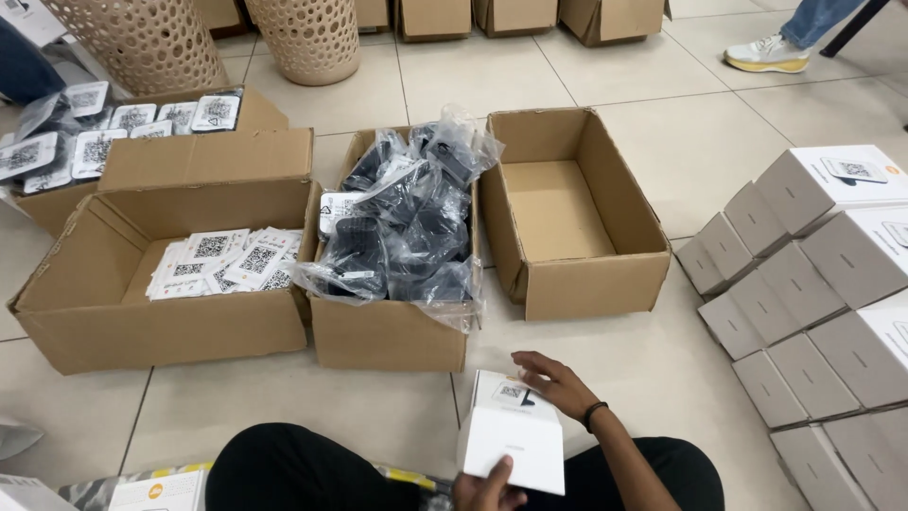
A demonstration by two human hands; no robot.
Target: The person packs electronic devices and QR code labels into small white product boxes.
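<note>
Down low, seated on tiled floor (pixel 662 57), small white box (pixel 512 433) held above lap between both hands. Left hand (pixel 487 487) closed on box's near bottom edge, thumb over front face, rest of hand cut off by frame edge. Right hand (pixel 556 383) laid over box's far top corner, fingers curled loosely on lid, black band at wrist; more resting than clamping. Ahead, three brown cartons side by side: left carton (pixel 161 326) holding white printed cards, middle carton (pixel 388 336) heaped with dark items in clear plastic bags (pixel 407 222), right carton (pixel 605 284) with nothing visible inside. Behind left carton, another carton (pixel 251 114) with bagged cards. At right, stack of matching white boxes (pixel 804 284), tilted, leaning rows. Top of frame: two woven baskets (pixel 307 38), more cartons, another person's shoe (pixel 768 54). Possible slips, as judgement only: thin grip at bottom edge, so box likely to tip forward off left hand if right hand lifts; lid perhaps popping open under uneven pressure; overfilled bags spilling from middle carton if bumped; leaning white stack sliding if knocked by right elbow.
</note>
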